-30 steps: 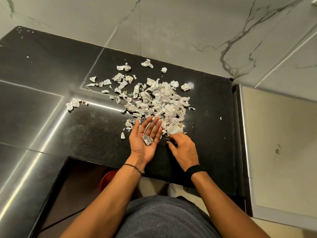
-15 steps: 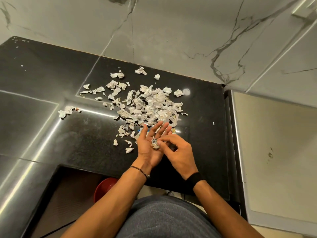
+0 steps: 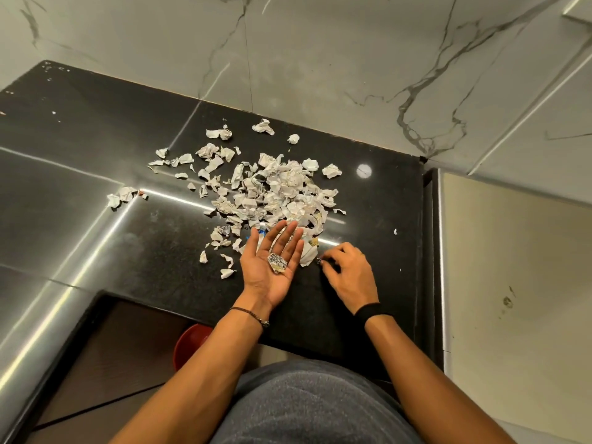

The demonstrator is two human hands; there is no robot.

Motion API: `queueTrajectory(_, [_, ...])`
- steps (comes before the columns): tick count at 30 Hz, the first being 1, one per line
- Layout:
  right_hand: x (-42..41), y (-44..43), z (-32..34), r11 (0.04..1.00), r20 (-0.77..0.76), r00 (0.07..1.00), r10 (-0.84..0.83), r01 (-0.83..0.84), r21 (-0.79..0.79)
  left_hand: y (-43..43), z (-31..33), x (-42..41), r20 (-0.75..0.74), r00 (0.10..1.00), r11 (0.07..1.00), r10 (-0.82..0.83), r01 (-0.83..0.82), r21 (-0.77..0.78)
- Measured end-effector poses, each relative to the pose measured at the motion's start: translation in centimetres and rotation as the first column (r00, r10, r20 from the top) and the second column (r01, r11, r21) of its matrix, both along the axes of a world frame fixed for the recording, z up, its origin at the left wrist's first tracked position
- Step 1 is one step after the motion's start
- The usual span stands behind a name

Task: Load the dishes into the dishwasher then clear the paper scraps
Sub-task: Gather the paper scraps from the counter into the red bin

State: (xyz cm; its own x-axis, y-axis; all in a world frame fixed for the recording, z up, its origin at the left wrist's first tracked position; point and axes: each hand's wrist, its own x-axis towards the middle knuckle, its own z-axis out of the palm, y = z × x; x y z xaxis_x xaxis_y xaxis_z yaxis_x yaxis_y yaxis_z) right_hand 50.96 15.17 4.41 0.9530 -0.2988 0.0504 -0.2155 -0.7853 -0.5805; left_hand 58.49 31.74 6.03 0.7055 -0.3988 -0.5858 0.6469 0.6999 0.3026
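Paper scraps (image 3: 272, 193) heaped at frame centre on black counter (image 3: 96, 149).
Left hand (image 3: 272, 267) flat open, cradling one scrap (image 3: 277, 262); right hand (image 3: 350, 274) pinches a tiny bit, just right of the heap.

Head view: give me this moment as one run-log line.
phase: clearing scraps | left hand: open, palm up, scrap resting on it | right hand: pinching at countertop | paper pile: mostly uncollected

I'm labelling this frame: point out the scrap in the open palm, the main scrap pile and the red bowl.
Palm scrap (image 3: 277, 263), head view, its middle.
Scrap pile (image 3: 282, 190), head view, dense centre.
Red bowl (image 3: 187, 342), head view, visible rim.
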Motion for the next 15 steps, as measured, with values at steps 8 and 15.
queueTrajectory(8, [-0.5, 2.2, 4.7, 0.889, 0.140, 0.985, 0.102, -0.153, 0.432, -2.1, -0.3, -0.9, 0.040, 0.999, 1.000, 0.020, -0.021, 0.023])
queueTrajectory(15, [1.6, -1.4, 3.2, 0.954, 0.126, 0.992, -0.020, -0.019, 0.300, -1.9, -0.5, -1.6, -0.024, 0.995, 0.991, 0.093, -0.095, -0.092])
